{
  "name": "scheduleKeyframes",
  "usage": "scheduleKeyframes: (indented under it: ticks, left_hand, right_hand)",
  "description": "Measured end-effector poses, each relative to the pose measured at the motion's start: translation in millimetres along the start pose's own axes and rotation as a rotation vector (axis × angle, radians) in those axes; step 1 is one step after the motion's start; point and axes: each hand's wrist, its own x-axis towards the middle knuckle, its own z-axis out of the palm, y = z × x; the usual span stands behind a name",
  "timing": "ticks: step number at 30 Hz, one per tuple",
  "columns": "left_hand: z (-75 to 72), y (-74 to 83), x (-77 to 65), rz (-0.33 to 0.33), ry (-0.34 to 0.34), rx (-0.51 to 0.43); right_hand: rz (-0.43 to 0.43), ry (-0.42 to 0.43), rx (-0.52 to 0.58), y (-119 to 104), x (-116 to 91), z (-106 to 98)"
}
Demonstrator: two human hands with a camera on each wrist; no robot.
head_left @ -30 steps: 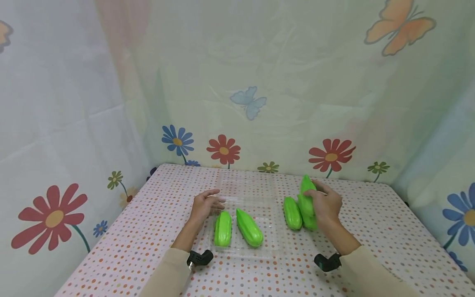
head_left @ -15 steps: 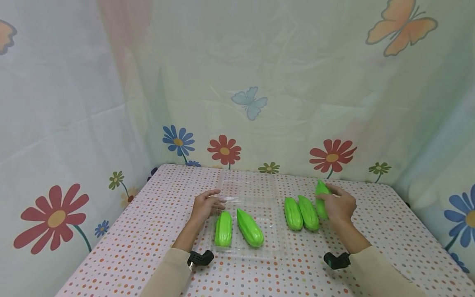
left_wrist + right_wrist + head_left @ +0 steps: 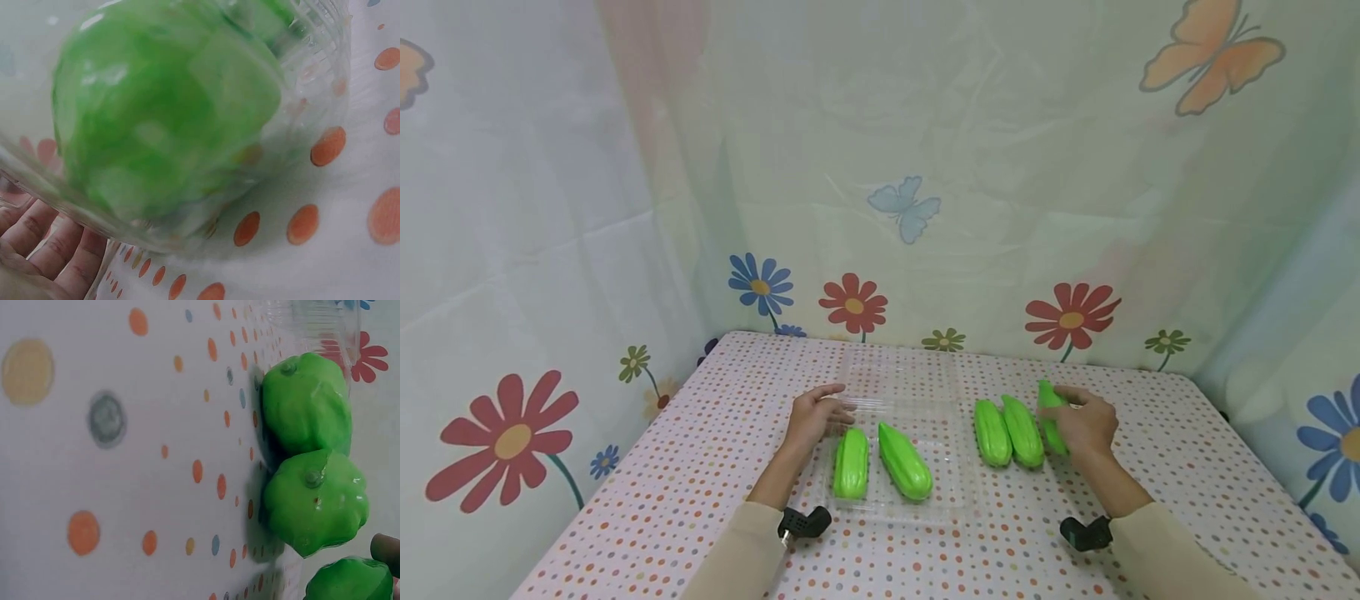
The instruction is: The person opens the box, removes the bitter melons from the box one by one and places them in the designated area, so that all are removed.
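My right hand (image 3: 1088,421) holds a shiny green ridged gourd (image 3: 1051,423) low over the table at the right. In the right wrist view this gourd (image 3: 350,581) shows at the bottom edge with a fingertip (image 3: 386,549) against it. Two similar gourds lie side by side to its left, an inner one (image 3: 1023,432) and an outer one (image 3: 993,433). A clear plastic clamshell box (image 3: 953,471) lies in the middle, holding two more gourds, one straight (image 3: 851,464) and one slanted (image 3: 906,462). My left hand (image 3: 812,417) rests at the box's left side, fingers relaxed beside its wall.
The box's clear lid (image 3: 898,371) lies folded back toward the rear of the table. A dotted cloth (image 3: 917,562) covers the table. Behind it hangs a curtain (image 3: 1000,167) printed with flowers and butterflies.
My right hand has moved right with its gourd, away from over the pair, and then lowered it beside them. The left hand and box have stayed still.
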Motion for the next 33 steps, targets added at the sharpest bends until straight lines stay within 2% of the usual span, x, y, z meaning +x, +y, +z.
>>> scheduleKeyframes:
  ticks: [5,14,26,33]
  left_hand:
    - [-0.2,-0.5,1.3,0.003,-0.002,0.015]
    - [-1.1,-1.1,0.7,0.004,-0.005,0.013]
    - [-0.8,3.7,-1.5,0.006,-0.017,-0.008]
    - [-0.3,-0.9,1.1,-0.001,-0.007,-0.012]
  right_hand:
    - [-0.008,-0.05,-0.023,2.7,-0.4,-0.9]
    - [-0.017,-0.081,-0.092,8.4,-1.1,-1.4]
    - [-0.029,-0.085,-0.09,11.6,1.6,0.0]
    - [-0.012,-0.064,-0.09,13.2,3.5,2.9]
